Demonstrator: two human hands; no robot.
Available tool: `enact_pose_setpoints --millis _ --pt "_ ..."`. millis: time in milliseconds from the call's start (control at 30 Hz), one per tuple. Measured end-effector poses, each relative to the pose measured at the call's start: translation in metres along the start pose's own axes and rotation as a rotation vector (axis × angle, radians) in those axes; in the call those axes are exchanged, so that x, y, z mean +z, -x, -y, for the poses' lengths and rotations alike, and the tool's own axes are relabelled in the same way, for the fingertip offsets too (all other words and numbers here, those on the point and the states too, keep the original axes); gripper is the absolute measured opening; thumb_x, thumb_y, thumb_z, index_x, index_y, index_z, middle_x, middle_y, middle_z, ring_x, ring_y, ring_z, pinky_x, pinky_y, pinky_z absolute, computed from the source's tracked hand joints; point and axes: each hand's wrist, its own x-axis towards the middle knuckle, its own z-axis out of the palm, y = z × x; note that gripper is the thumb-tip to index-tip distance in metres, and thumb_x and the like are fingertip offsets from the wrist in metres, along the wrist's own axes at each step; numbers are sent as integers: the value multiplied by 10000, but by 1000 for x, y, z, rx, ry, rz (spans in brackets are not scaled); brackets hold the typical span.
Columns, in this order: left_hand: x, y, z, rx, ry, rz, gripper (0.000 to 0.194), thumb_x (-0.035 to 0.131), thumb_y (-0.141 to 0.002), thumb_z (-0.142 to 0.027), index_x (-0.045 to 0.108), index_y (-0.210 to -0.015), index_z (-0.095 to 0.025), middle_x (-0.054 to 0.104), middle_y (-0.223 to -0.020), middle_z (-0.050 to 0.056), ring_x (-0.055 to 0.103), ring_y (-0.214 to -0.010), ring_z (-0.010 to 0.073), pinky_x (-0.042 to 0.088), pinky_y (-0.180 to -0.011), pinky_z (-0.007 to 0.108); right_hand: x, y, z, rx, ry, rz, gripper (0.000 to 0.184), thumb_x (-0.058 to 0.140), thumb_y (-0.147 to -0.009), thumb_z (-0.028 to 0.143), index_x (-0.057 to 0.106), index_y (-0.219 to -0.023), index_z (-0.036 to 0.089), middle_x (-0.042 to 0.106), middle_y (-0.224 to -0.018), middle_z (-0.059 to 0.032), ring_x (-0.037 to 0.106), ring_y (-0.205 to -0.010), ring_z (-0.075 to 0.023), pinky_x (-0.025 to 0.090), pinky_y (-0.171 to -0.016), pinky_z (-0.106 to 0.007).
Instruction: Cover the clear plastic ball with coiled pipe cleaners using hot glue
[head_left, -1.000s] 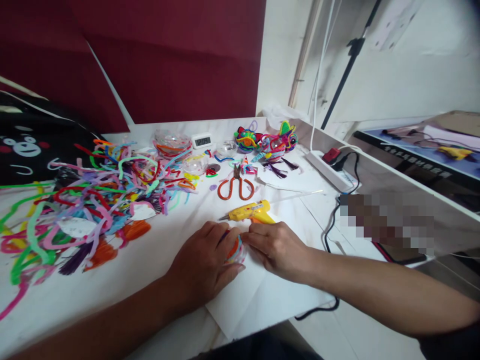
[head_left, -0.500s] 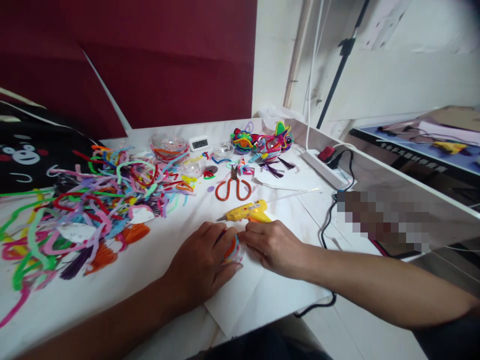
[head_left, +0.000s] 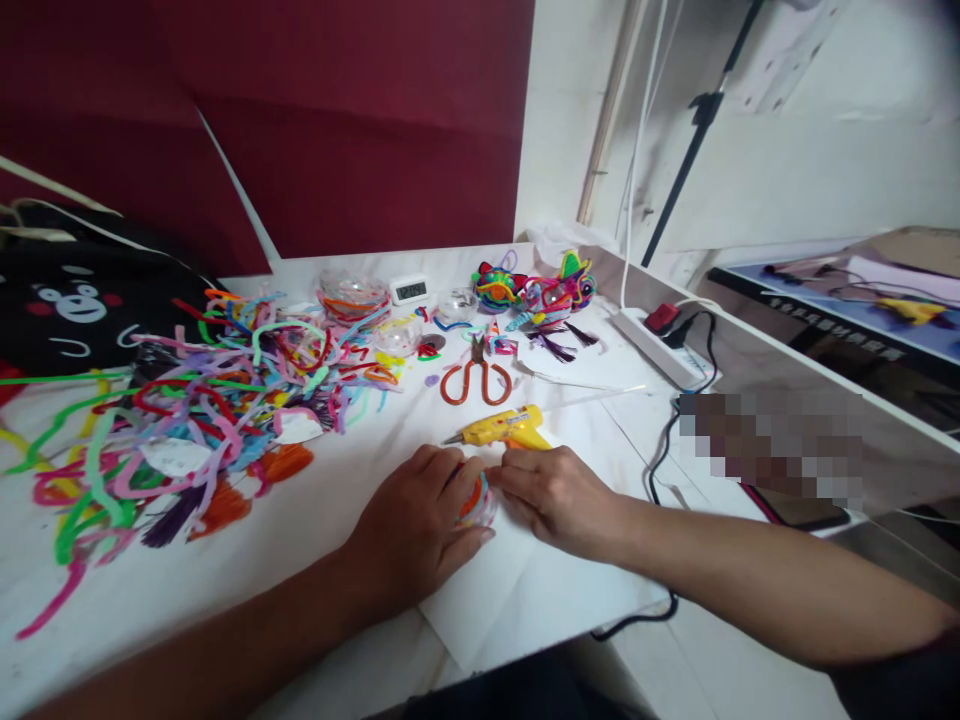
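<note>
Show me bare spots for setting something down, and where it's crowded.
Bare room lies between the pile of fuzzy strips and the left hand. Another patch lies between the yellow glue gun and the black cable. Crowded areas: the pile itself and the back, with clear shells, a clock and colourful ornaments.

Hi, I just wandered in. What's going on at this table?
A person is working bare-handed on a small round craft piece with bright strips. The left hand is cupped around it, and the right hand's bunched fingers are at its edge; what they pinch is hidden. A yellow glue gun lies just beyond the hands, with orange-handled scissors behind it. A heap of colourful pipe cleaners sits to the left.
</note>
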Motion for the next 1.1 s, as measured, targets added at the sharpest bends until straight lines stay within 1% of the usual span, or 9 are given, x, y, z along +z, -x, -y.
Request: enact_pose_setpoints --millis 133,267,367,467,567,667,833,1000,1100 --pt "0 -1 0 -17 19 5 498 664 -984 -285 567 -1454 -152 700 -1261 166 647 -1134 350 604 -982 538 0 2 -1 0 -14 -8 206 572 -1022 76 759 -1066 149 748 -877 -68 663 -704 -169 468 -611 -270" --pt "-1 -2 -1 -24 15 7 458 655 -981 -260 596 -1419 -140 705 -1255 171 655 -1119 348 602 -985 523 1 1 -3 6 -13 -8 209 566 -1030 86 762 -1040 157 748 -874 -68 666 -708 -165 467 -617 -265" --pt "-3 -3 -1 -23 14 -6 464 661 -967 -255 613 -1415 -143 714 -1264 177 665 -1112 349 601 -974 517 0 0 -4 3 -18 -17 225 555 -1038 84 767 -1064 155 745 -875 -66 670 -719 -164 468 -624 -261" --pt "-5 -5 0 -19 22 -11 453 648 -963 -280 629 -1403 -172 722 -1251 160 672 -1100 342 604 -957 502 0 0 -6 7 -36 0 223 563 -1040 84 765 -1099 157 737 -877 -65 682 -764 -173 481 -646 -257" --pt "-3 -5 3 9 25 -30 454 658 -964 -330 619 -1396 -199 713 -1229 132 663 -1082 324 608 -950 487 -1 0 -7 0 -52 2 219 570 -1030 83 764 -1106 150 749 -901 -76 691 -794 -178 492 -665 -257" --pt "0 -4 5 15 13 -60 467 651 -975 -358 596 -1406 -188 696 -1229 133 645 -1071 324 603 -932 495 -1 -1 -8 -2 -57 -9 222 559 -1031 88 769 -1079 141 761 -909 -85 690 -784 -176 481 -658 -261" --pt "3 0 6 6 43 -53 463 618 -990 -352 612 -1426 -199 699 -1261 142 646 -1102 331 590 -979 493 -1 -3 -7 22 -47 0 208 575 -1032 83 767 -1049 163 741 -874 -60 674 -766 -162 444 -645 -253" --pt "4 0 7 -15 60 -66 468 653 -957 -334 624 -1406 -204 704 -1259 140 652 -1098 335 598 -973 495 -2 -2 -7 28 -72 15 190 582 -1049 98 759 -1056 165 755 -908 -70 696 -800 -168 475 -678 -250" --pt "3 0 6 -13 80 -56 461 637 -970 -340 609 -1412 -212 698 -1268 141 643 -1106 335 597 -989 511 -2 -1 -7 25 -75 20 202 566 -1061 110 763 -1057 158 761 -920 -79 701 -810 -170 491 -683 -248"
